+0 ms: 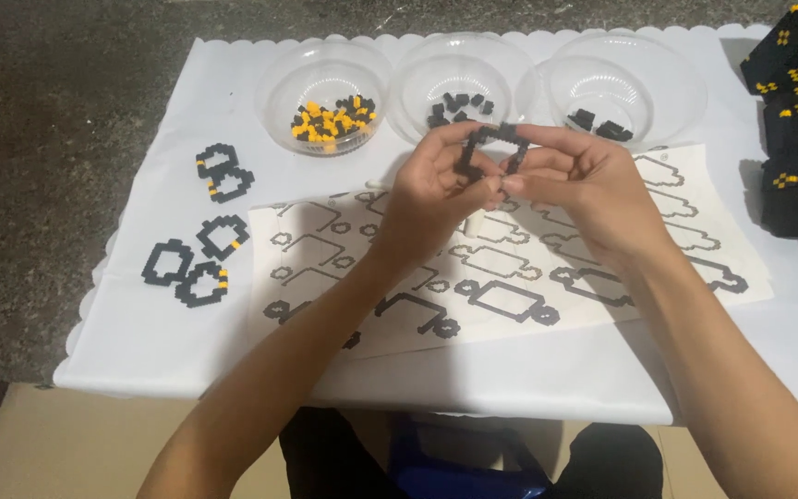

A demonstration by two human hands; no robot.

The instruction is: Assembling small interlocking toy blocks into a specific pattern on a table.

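At upper centre, the left hand point(431, 189) and right hand point(584, 180) both pinch a black block frame point(491, 148), held above the pattern sheet point(695, 240). Three clear bowls point(325, 69) sit just behind; bare tabletop point(547, 374) lies toward the near edge.

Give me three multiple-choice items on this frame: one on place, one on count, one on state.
1. Where are the finished black brick loops lying?
A. On the white cloth, to the person's left of the pattern sheet
B. Inside the middle bowl
C. On the dark block model

2. How many clear bowls stand along the far edge?
A. Two
B. Three
C. Five

3. What state is the black brick frame in?
A. Flat on the sheet
B. Held up between both hands
C. Resting in a bowl

Answers:
1 A: the loops lie on bare cloth beside the sheet.
2 B: yellow-and-black bowl, middle bowl, right bowl.
3 B: left hand and right hand pinch it above the sheet.
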